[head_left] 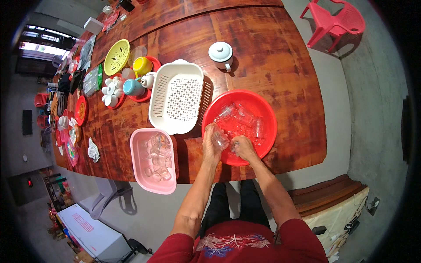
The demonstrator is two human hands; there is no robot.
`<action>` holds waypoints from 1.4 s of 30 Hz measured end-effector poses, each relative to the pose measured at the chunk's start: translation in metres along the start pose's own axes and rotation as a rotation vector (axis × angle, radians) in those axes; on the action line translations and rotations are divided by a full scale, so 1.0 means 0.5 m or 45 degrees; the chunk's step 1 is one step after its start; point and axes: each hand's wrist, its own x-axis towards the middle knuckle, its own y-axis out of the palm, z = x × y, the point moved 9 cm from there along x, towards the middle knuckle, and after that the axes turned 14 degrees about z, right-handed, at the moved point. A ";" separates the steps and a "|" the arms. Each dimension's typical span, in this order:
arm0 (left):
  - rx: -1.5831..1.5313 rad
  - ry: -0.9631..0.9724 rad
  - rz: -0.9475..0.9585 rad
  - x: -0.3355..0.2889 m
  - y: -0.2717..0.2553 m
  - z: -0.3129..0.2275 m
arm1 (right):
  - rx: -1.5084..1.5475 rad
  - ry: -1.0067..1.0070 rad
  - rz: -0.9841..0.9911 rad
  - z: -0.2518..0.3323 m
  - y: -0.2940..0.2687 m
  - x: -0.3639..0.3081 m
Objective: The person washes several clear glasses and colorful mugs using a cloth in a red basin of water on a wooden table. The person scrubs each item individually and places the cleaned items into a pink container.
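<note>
A red plastic basin (269,111) stands near the table's front edge, with water and several clear drinking glasses (244,117) in it. Over its near left part, my left hand (211,144) is closed around a clear drinking glass (220,138), which is tilted. My right hand (245,149) is inside the basin's near side, fingers curled round something clear and shiny that they mostly hide. Left of the basin, a pink tub (137,164) holds several small clear glasses (158,153). Behind that tub lies a white draining basket (182,98) with a slotted bottom.
A lidded white mug (220,52) stands beyond the basin. Leftward are a yellow colander (117,57), a yellow mug (141,65), a light blue mug (133,87), white cups (112,92) and a crumpled tissue (93,150). A red plastic chair (335,22) stands at the far right.
</note>
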 end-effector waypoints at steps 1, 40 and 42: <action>0.014 0.010 -0.032 0.002 -0.011 -0.005 | 0.105 -0.081 -0.094 0.040 -0.020 -0.018; -0.073 0.298 0.262 -0.011 0.106 -0.027 | 0.513 -0.118 -0.405 0.040 -0.082 -0.081; 0.016 0.253 0.205 -0.012 0.105 -0.030 | -0.116 -0.231 -0.545 0.067 -0.077 -0.077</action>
